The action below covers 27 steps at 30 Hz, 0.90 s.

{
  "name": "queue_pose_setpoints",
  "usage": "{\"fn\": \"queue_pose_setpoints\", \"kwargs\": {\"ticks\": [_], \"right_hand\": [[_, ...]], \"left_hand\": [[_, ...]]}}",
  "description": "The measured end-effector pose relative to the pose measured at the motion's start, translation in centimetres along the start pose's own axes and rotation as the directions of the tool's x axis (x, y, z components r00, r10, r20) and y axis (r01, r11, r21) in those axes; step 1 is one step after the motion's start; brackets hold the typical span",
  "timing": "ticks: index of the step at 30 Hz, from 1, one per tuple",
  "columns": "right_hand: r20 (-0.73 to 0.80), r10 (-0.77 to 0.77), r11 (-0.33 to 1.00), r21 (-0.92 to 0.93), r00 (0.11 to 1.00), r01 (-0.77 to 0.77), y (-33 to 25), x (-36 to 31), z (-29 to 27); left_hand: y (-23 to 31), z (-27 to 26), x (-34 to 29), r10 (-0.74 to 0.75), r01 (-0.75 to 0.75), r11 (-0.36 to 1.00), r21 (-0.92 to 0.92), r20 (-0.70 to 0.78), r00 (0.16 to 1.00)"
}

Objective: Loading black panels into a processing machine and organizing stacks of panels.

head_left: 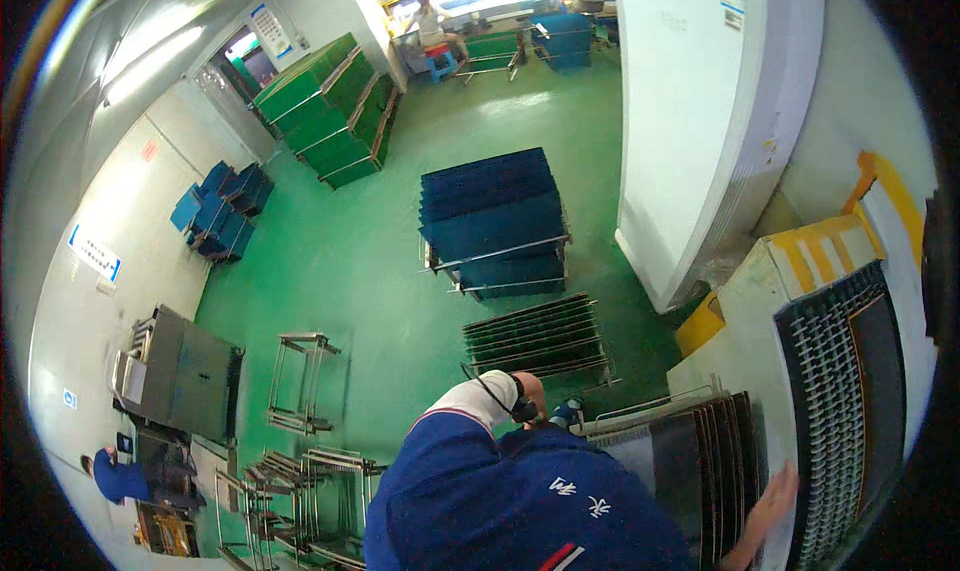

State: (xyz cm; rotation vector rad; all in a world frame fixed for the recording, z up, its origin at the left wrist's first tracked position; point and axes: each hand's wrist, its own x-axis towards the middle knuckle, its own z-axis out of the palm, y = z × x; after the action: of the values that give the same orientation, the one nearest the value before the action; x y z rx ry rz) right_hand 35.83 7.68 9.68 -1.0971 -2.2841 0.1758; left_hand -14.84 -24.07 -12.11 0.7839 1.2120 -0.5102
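My right hand (768, 511) reaches up at the lower right, slightly blurred, its fingers stretched out. It is nearest a pale edge between a rack of upright dark panels (728, 461) and a dark tray (830, 401) with rows of pale metal-looking pieces. I cannot tell whether the fingertips touch that edge, and nothing shows in the fingers. My left hand (532, 387) extends in front of my blue shirt, with a black device and cord at the wrist; its fingers are hidden. Just ahead of it stands a rack of thin green panels (535, 339).
Blue stacked panels (495, 221) stand on the green floor ahead. Bare metal frames (300, 381) lie at left. Green stacks (335, 111) and blue stacks (220, 211) line the left wall. A yellow-taped box (760, 291) and white partition (680, 101) border the right. A co-worker (130, 476) is at left.
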Motion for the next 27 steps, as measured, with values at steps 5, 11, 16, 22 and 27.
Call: {"fn": "queue_pose_setpoints", "kwargs": {"ticks": [5,11,16,22,27], "right_hand": [[0.251,0.253,0.888,0.323,0.934,-0.328,-4.7,-8.6,2.9],[0.251,0.194,0.977,0.034,0.948,-0.209,-8.4,-11.6,2.7],[0.318,0.226,0.972,-0.139,0.921,-0.190,-11.2,-9.3,1.2],[0.397,0.277,0.956,-0.209,0.875,-0.208,-10.8,-8.2,1.4],[0.460,0.355,0.933,-0.231,0.814,-0.276,-12.5,-6.4,1.0]], "left_hand": [[2.5,-0.1,-3.5,-0.054,0.055,0.999,0.000,-0.151,0.987],[-0.1,0.6,-1.0,0.010,-0.076,0.971,-0.228,-0.279,0.960],[-1.5,1.7,-1.4,0.107,-0.149,0.984,-0.098,-0.345,0.932],[-2.8,2.0,0.5,0.106,-0.144,0.975,-0.171,-0.214,0.971],[-2.5,5.1,-1.8,-0.102,-0.041,0.967,-0.251,-0.529,0.843]]}}
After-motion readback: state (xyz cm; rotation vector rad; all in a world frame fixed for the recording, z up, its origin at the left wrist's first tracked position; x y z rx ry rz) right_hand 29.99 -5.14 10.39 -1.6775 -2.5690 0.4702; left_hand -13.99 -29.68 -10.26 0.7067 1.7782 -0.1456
